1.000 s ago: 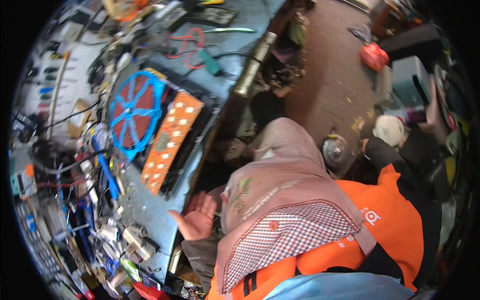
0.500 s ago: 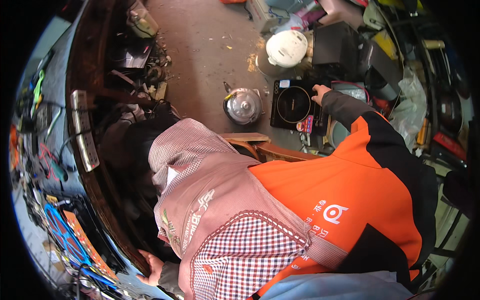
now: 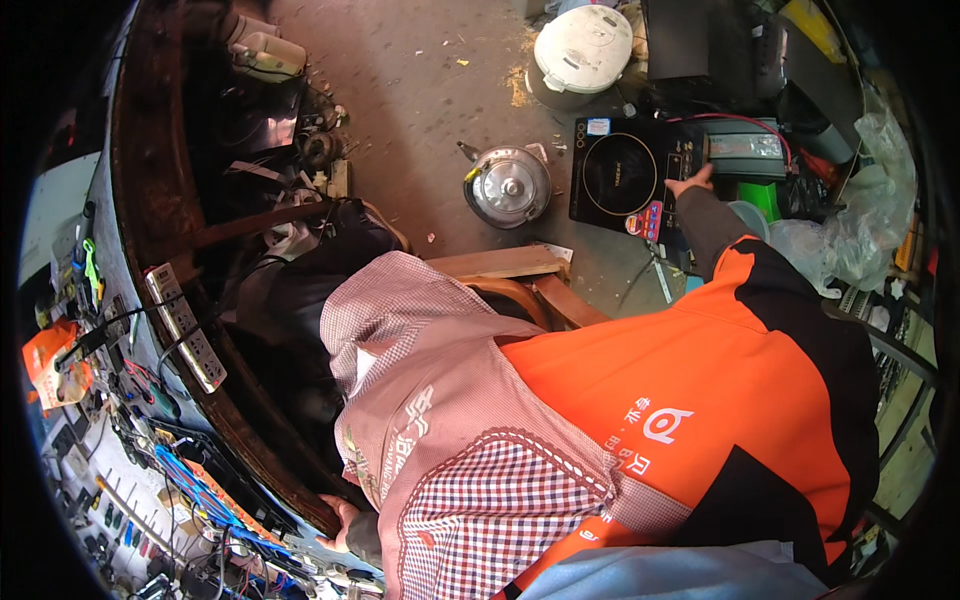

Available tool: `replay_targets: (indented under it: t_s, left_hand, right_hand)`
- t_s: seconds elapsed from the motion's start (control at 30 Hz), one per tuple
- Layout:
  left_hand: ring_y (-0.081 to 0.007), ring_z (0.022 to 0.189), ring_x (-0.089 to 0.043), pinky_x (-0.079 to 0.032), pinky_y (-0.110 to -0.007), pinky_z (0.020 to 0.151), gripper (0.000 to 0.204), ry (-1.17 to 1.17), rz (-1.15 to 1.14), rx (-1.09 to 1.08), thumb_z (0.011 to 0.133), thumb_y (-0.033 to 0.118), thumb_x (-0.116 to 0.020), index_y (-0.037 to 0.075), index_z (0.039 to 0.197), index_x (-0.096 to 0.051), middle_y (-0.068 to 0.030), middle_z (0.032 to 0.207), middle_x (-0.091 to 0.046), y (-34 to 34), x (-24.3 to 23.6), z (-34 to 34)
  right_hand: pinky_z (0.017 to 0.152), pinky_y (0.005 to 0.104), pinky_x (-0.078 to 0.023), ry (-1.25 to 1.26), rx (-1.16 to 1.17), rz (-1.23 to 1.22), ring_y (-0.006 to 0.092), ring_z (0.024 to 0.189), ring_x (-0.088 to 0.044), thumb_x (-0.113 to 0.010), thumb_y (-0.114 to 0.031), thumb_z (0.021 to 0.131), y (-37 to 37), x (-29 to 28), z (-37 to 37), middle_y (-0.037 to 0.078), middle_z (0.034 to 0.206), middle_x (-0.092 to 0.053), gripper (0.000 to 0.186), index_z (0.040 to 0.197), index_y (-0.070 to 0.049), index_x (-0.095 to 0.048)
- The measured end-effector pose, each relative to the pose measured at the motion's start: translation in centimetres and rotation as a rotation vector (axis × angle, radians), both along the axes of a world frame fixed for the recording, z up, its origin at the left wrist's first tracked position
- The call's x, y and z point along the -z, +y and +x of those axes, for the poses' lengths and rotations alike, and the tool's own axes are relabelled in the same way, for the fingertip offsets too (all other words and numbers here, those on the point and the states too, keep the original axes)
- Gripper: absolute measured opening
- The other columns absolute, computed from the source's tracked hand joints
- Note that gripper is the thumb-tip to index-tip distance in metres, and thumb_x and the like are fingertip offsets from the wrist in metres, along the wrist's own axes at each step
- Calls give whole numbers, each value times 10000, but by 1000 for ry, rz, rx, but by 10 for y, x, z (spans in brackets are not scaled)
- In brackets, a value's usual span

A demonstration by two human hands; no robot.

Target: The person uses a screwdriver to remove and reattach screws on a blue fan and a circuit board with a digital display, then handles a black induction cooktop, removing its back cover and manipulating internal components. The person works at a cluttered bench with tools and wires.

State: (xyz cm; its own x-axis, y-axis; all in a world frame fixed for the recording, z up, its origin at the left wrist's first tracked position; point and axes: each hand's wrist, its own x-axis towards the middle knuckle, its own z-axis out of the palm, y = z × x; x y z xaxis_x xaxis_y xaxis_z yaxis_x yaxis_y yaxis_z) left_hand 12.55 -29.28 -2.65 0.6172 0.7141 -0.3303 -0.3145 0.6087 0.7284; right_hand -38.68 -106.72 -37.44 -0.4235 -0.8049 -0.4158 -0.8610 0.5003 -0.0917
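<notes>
My right hand [image 3: 692,181] is at the control strip along the right side of a black induction cooktop [image 3: 617,172] on the floor. Its fingers are apart, with nothing held; whether a fingertip presses the panel is too small to tell. A steel kettle [image 3: 511,187] with a lid stands just left of the cooktop, on the floor. Down at the lower left, my left hand [image 3: 343,523] rests on the wooden edge of the workbench [image 3: 225,455], thumb and fingers apart.
Behind the cooktop stands a white-lidded pot [image 3: 583,50]. Dark boxes [image 3: 690,40] and plastic bags [image 3: 870,200] crowd the right. A wooden stool [image 3: 505,265] sits before my apron. A power strip [image 3: 187,327] runs along the bench edge, beside tools and wires.
The view has shifted, so the cooktop and kettle appear farther right. My right hand has moved from beside the cooktop's ring toward its right edge. My left hand stays on the bench edge.
</notes>
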Motion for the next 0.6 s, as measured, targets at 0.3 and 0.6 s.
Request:
replay_targets:
  t_s: [0.3, 0.6]
  left_hand:
    - [-521, 1282, -541, -478, -694, 1015, 706, -10, 20, 42, 792, 254, -740, -29, 1409, -545, -266, 1455, -562, -1, -3, 3]
    - [-515, 1268, -550, -495, -685, 985, 708, 5, -7, 40, 785, 252, -738, -8, 1416, -550, -263, 1444, -570, 4, -3, 3]
  right_hand:
    - [1087, 493, -463, -134, 85, 321, 337, 1362, -556, -850, -429, 815, -13, 94, -78, 231, 1505, -561, 772, 1370, 65, -641]
    - [1162, 456, -402, -162, 160, 389, 335, 1421, -508, -800, -417, 871, -1, 92, -66, 228, 1575, -484, 871, 1512, 63, -457]
